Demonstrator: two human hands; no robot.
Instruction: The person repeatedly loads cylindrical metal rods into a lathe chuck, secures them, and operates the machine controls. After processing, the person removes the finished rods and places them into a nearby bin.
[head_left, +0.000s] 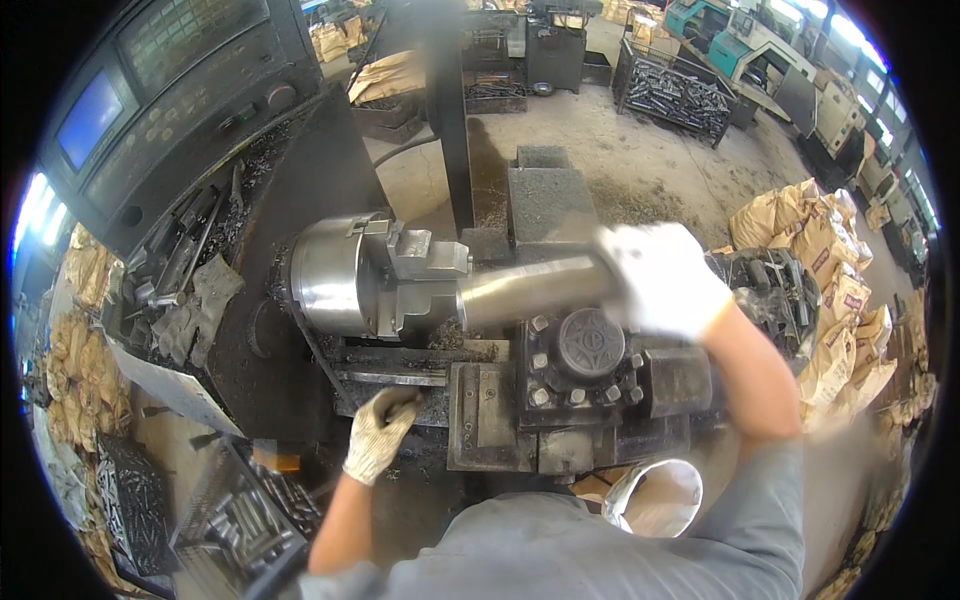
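My right hand (664, 281), in a white glove and blurred, grips the right end of a metal cylinder (536, 289). A wider flange-like end of the cylinder is partly under the glove. Its left end is at the jaws (431, 255) of a lathe chuck (334, 277); whether it touches them I cannot tell. Below the cylinder stands the square tool post (577, 367) with several clamping bolts. My left hand (382, 431), in a knit glove with dark-stained fingertips, is curled in front of the lathe bed (394, 377). Whether something small is inside its fingers is hidden.
A control panel (150, 120) with a lit screen rises at the left. Metal scraps and a rag (199, 307) lie below it. A crate of metal parts (240, 525) stands at lower left. Paper sacks (832, 277) line the right. An open white container (652, 499) is beside my body.
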